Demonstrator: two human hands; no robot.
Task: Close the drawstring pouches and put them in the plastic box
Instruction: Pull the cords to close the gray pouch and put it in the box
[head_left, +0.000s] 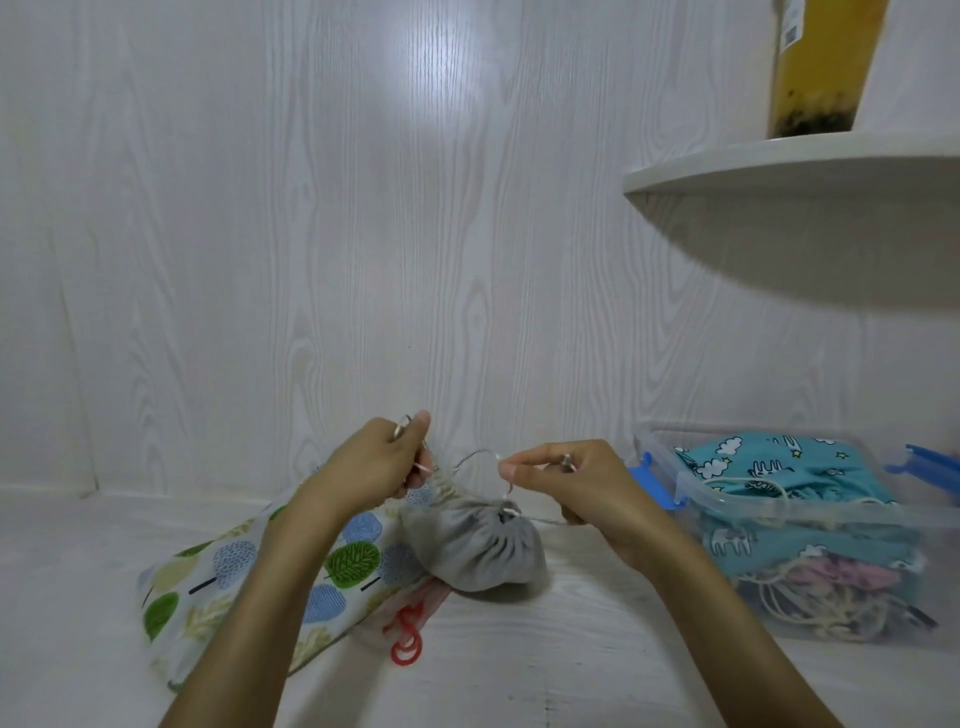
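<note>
Two bare hands worked one small grey fabric drawstring pouch (475, 551), which lay on the white wood-grain surface (571, 665) against a tree-print cloth pouch (249, 577), its mouth already gathered shut; the left hand (382, 462) and right hand (582, 486), held apart above it, each pinched a length of the thin pale cord (470, 458). Step judged: cinching or tying off. Next called for: securing the cord, then carrying the pouch right into the clear plastic box with blue clips (779, 514), already holding teal-print pouches (769, 475).
</note>
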